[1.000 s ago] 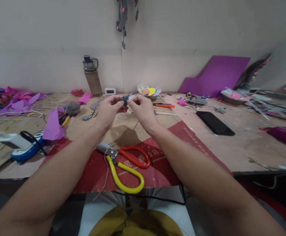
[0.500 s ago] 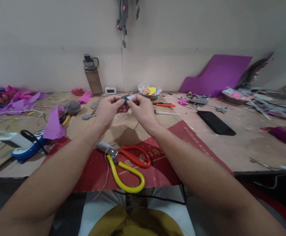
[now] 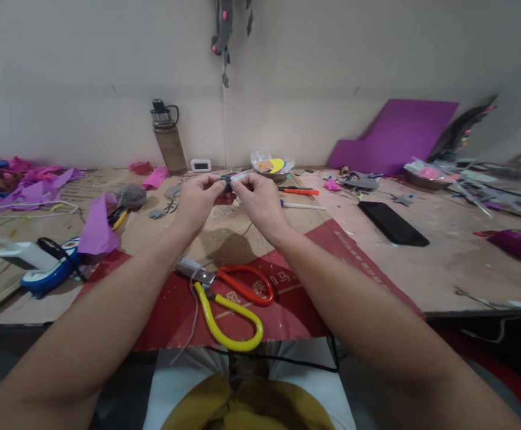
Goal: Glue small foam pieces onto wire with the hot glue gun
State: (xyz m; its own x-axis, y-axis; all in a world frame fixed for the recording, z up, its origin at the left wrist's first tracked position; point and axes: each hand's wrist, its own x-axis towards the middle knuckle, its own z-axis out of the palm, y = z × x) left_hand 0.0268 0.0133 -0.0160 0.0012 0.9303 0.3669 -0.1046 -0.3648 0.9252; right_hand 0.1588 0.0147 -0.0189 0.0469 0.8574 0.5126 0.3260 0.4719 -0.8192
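One head-worn camera looks from above and behind the grip, where the left hand and right hand come together, facing forward and down across the tabletop. It is near enough that the forearms and lap show on the near side of the grip, yet wide enough to take in coloured scraps far to the grip's left and a purple sheet to its right. Beyond the grip, the wall closes off the view.

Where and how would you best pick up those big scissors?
Probably by the yellow loop, coming from the near side: the scissors lie flat with that loop reaching the near edge of the red sheet, while the blades point left, partly hidden by the left forearm.
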